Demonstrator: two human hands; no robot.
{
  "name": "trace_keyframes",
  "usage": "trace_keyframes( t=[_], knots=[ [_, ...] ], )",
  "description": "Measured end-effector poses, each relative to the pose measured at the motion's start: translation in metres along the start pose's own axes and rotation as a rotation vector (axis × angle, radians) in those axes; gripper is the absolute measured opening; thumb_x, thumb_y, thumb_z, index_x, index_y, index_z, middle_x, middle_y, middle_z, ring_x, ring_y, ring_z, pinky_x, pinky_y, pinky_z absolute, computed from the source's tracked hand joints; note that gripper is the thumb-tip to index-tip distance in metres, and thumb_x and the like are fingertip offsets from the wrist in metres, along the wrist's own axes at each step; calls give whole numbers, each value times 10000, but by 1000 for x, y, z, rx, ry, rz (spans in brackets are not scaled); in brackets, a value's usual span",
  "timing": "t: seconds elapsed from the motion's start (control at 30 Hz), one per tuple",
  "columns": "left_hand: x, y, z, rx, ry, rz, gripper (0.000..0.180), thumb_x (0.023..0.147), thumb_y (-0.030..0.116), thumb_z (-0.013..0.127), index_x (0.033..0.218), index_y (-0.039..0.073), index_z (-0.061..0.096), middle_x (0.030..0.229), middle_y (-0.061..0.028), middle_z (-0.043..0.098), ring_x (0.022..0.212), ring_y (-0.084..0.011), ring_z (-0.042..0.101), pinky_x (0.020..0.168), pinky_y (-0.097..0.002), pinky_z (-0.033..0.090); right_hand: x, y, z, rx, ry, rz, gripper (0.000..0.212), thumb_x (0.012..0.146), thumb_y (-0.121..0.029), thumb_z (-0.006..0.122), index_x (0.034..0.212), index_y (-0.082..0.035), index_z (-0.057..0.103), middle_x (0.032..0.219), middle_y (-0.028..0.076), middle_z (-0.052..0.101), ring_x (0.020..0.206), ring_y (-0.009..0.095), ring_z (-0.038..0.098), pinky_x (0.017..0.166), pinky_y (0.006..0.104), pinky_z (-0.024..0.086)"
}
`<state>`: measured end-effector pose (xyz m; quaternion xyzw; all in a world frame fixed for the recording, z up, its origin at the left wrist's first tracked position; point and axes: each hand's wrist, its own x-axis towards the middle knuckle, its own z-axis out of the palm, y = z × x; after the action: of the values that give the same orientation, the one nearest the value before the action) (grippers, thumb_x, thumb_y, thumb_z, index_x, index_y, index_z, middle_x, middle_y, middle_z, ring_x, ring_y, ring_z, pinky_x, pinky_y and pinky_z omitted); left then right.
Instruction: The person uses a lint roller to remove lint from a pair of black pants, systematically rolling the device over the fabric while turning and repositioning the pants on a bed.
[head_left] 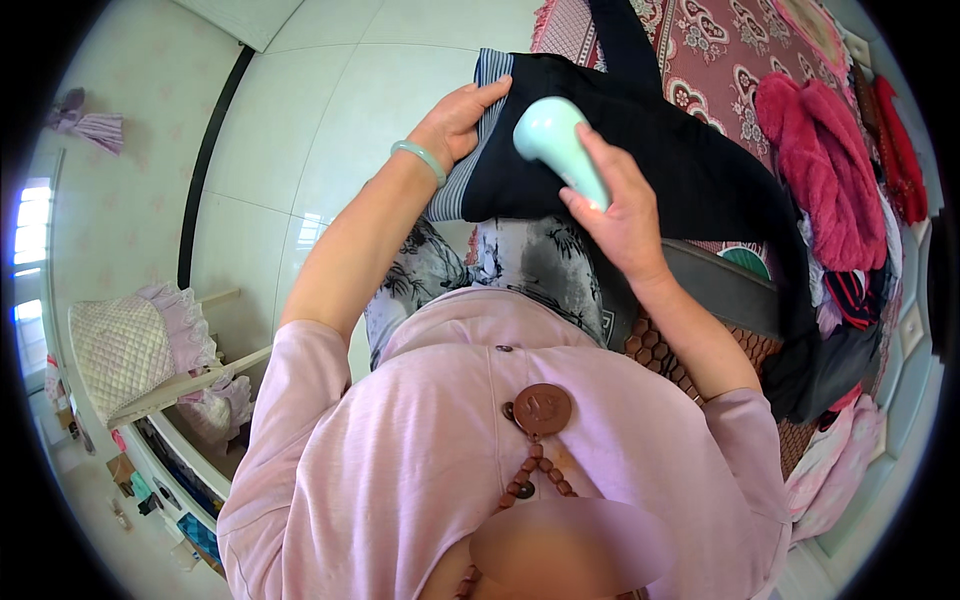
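A black garment (660,150) with a blue-grey striped band (487,125) lies across my lap and over the bed. At the band's left edge is my left hand (458,118), its thumb on top of the cloth and its other fingers mostly hidden. A green bangle (420,160) circles that wrist. My right hand (625,205) is closed around the handle of a mint-green fabric shaver (558,140). The shaver's rounded head is over the black cloth near the band; whether it touches cannot be made out.
Right of me, the bed has a patterned red cover (735,60), a pink fleece garment (825,170) and other heaped clothes. Pale floor tiles (300,130) stretch to the left. A chair with a quilted cover (130,345) stands at the lower left beside an open drawer.
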<state>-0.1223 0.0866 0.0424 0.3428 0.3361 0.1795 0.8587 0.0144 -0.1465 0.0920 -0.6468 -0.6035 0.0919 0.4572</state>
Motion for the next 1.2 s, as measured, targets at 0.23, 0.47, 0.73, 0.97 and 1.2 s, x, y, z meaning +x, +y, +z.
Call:
trace_keyframes(
  t=[0.23,0.47,0.73,0.97,1.2],
  knots=[
    [10,-16,-20,54,8,-2,357,1046,262,638,1218,-50,663,1136,-142,743,998,-230,736,888,-375,620,-8,3,1,-34,-176,-155,783,728,-75,846,1456,-197,584,1160,174,642,1021,368,642,901,427,526],
    [-6,-11,-17,-85,-75,-56,351,1050,273,630,1199,-44,645,1111,-153,733,943,-240,739,817,-373,633,14,19,22,-50,-33,-125,770,734,-81,830,1453,-194,580,1132,174,637,1009,376,635,896,444,525],
    [-2,-16,-25,-125,-96,-58,381,1054,271,628,1255,-53,628,1181,-159,724,1009,-249,737,878,-382,630,-5,17,4,-95,-137,-179,766,737,-100,848,1453,-177,586,1176,192,639,1047,383,641,927,436,528],
    [-9,-15,-26,-137,-62,-91,437,1062,305,604,1342,-30,600,1271,-174,694,1125,-289,704,982,-421,591,-4,79,-25,-231,127,41,761,789,-107,816,1492,-158,530,1193,158,633,1049,369,636,942,425,518],
    [-11,-13,-35,-137,-86,-121,489,1094,354,522,1409,-18,555,1360,-193,652,1226,-320,659,1059,-451,545,-43,175,-81,-426,268,261,749,786,-80,816,1479,-124,534,1187,184,656,1077,374,646,969,420,513]
  ],
)
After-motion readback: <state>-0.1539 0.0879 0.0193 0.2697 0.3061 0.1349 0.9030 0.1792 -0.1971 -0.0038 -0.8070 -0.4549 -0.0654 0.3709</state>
